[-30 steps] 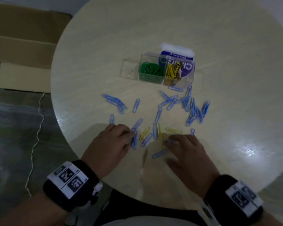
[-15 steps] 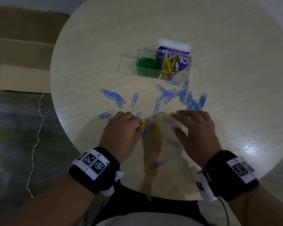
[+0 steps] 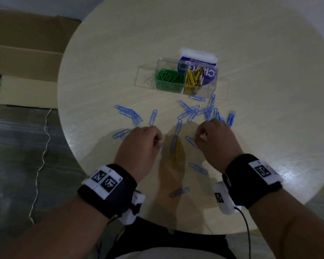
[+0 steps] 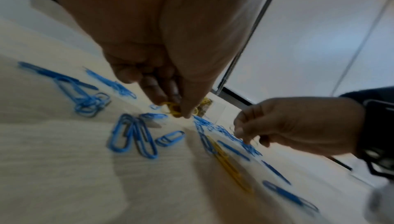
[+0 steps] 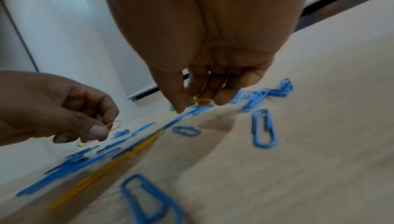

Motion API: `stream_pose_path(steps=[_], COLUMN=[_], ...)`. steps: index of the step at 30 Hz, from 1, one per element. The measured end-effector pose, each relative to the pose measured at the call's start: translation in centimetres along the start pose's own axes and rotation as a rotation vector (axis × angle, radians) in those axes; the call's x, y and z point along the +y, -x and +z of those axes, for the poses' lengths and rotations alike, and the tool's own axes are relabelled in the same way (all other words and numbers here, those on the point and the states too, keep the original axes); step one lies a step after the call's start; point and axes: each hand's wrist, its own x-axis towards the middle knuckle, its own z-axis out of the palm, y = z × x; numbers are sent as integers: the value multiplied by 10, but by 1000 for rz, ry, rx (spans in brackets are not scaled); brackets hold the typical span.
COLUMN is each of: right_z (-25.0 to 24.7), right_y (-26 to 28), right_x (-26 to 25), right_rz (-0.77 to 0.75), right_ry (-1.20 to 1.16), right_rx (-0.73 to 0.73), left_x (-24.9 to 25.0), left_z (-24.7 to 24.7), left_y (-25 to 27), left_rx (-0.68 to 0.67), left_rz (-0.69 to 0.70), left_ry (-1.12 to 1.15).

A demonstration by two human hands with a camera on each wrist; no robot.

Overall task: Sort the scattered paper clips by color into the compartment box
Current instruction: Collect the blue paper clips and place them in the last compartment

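The clear compartment box (image 3: 209,88) stands mid-table, with green clips (image 3: 168,77) in its middle cell and yellow clips (image 3: 193,77) in the right one. Its left cell (image 3: 146,77) looks empty. Blue paper clips (image 3: 195,111) lie scattered between the box and my hands. A few yellow clips (image 3: 178,152) lie on the table between my hands. My left hand (image 3: 158,141) hovers just above the table and pinches a yellow clip (image 4: 173,108). My right hand (image 3: 199,137) has its fingers curled round a yellow clip (image 5: 203,100).
A blue and white wipes pack (image 3: 198,58) stands behind the box. The round table's near edge (image 3: 157,217) runs under my wrists. A flattened cardboard box (image 3: 26,62) lies on the floor at the left, next to a white cable (image 3: 43,156).
My right hand lay spread over the clips half a second ago and now has its fingers curled on a yellow clip. Both hands have moved forward, toward the box.
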Motion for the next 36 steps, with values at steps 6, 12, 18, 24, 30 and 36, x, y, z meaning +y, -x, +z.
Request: stream_pose_path(steps=[6, 12, 18, 24, 30, 36], right_z=[5, -3, 17, 30, 17, 9], right_y=[44, 39, 21, 17, 21, 26], right_x=[3, 16, -18, -27, -19, -10], right_rz=[-142, 103, 146, 114, 128, 153], right_ry=[76, -53, -260, -67, 11, 32], right_rx=[-79, 9, 7, -105, -165, -197], left_x=[3, -19, -16, -22, -9, 1], left_z=[16, 8, 4, 2, 1, 6], left_y=[31, 36, 26, 14, 13, 13], left_rx=[-143, -46, -66, -258, -320, -237], left_rz=[394, 327, 490, 527, 574, 321], left_ry=[-279, -244, -237, -259, -245, 84])
